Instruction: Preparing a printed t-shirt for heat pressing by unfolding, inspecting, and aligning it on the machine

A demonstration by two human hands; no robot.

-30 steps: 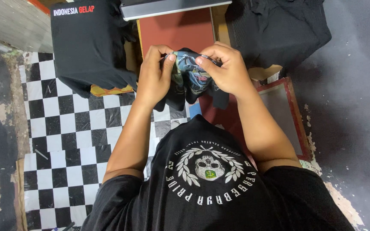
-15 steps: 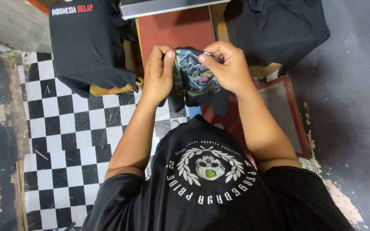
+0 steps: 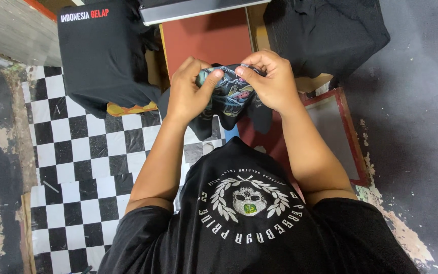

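Note:
Both hands grip one bunched dark garment with a colourful print, held up over a red-brown flat pad. My left hand pinches its left upper edge with thumb on top. My right hand pinches the right upper edge, fingers curled over the cloth. The garment's lower part hangs down between my forearms. My black printed shirt fills the lower view.
A folded black shirt with lettering lies at upper left over a yellow cloth. Another black garment lies at upper right. A red-framed screen sits right of my arm. Black-and-white checkered floor spreads left.
My hands have shifted their grip along the garment's top edge and lifted it slightly, bringing the thumbs closer together. The printed cloth is more gathered between them.

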